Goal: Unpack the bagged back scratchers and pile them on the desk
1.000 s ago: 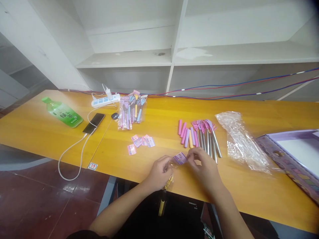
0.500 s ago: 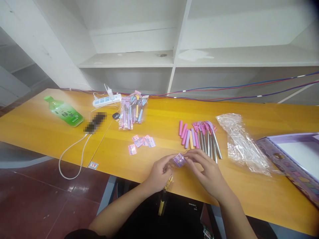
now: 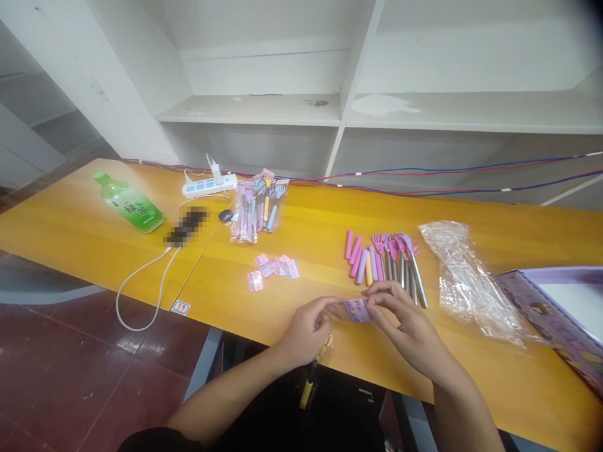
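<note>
My left hand [image 3: 306,329] and my right hand [image 3: 405,326] together pinch a small purple printed card [image 3: 357,310] just above the front part of the yellow table [image 3: 301,232]. From my left hand a bagged yellow-handled tool [image 3: 311,376] hangs down past the table edge. Just beyond my right hand lies a row of pink, purple and yellow handled metal tools [image 3: 386,263]. Several loose printed cards [image 3: 273,270] lie to the left of my hands.
A bundle of bagged tools [image 3: 257,210] sits mid-table, beside a power strip [image 3: 210,184], a phone [image 3: 186,227] on a white cable and a lying green bottle [image 3: 129,204]. Clear plastic bags [image 3: 471,279] and a purple box [image 3: 556,314] lie at the right.
Both hands have shifted slightly right with the purple card, which now lies flatter between the fingertips. The camera has turned a little, sliding the scene rightward.
</note>
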A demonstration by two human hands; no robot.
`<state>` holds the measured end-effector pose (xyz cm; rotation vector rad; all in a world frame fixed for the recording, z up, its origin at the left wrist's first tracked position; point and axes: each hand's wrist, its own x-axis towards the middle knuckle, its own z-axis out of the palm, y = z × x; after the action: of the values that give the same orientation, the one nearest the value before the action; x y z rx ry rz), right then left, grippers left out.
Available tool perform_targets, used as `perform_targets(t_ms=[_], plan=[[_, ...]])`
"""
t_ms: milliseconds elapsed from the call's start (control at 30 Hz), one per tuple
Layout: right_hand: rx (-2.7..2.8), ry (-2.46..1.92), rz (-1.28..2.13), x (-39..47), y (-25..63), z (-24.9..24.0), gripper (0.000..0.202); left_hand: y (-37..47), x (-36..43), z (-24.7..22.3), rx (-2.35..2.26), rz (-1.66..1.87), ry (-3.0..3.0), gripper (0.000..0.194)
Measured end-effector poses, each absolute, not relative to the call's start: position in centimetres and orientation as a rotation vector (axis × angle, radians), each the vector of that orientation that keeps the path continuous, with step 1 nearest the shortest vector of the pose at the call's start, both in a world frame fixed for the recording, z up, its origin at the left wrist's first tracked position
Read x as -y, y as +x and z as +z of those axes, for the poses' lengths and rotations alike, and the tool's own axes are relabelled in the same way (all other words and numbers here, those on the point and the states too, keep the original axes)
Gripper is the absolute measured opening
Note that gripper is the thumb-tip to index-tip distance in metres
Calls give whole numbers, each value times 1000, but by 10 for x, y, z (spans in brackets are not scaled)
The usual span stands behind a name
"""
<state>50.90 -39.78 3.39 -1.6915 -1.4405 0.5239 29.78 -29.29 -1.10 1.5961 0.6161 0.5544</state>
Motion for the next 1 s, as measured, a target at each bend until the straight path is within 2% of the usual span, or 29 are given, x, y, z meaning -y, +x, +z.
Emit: perform_targets(t_ms=[233, 333, 433, 600, 667, 867, 1000], plan=[[1174, -1636, 469, 392, 533, 53, 35, 297, 295, -17, -661, 552, 1510, 49], [975, -1549, 715, 352, 513, 58, 38, 298, 297, -16, -685, 562, 1565, 32], [1089, -1548, 970, 294, 483, 52, 43, 297, 300, -12, -702, 535, 1676, 16], [1163, -1668, 976, 239, 473, 38, 35, 288, 307, -12, -733, 442, 1810, 21], [1135, -1674, 938, 248, 485, 34, 35, 283, 308, -15, -727, 452, 1842, 21], [914, -1483, 1101, 347, 489, 11, 64, 274, 302, -19, -749, 607, 1729, 20], [1101, -1390, 1327, 403, 442, 9, 52, 282, 294, -5, -813, 783, 1562, 30]])
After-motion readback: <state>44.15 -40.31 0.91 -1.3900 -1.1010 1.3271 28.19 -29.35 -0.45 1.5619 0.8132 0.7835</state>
